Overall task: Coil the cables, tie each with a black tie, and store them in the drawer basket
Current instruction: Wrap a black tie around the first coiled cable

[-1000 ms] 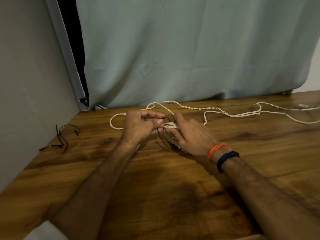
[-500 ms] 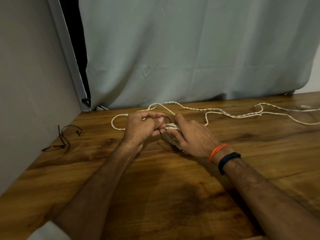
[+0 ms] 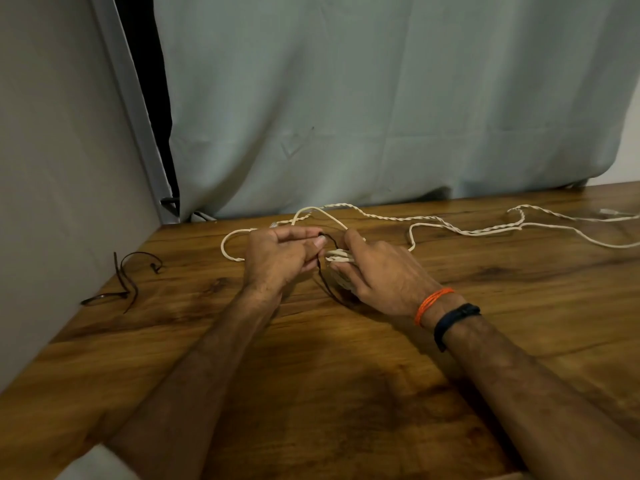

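Two bare hands meet over a wooden table (image 3: 311,393). The right hand (image 3: 384,271) has its fingers (image 3: 341,270) curled around one small white coil (image 3: 337,256). The left hand (image 3: 277,258) pinches one black tie (image 3: 323,271) with curled fingers, just left of the coil; the tie's tail hangs below the fingers. White cable (image 3: 460,230) trails beyond the fingers, off to the right. Spare ties (image 3: 124,282), about two, lie well left of the fingers.

No readable text, label, brand, number or sign anywhere in view.
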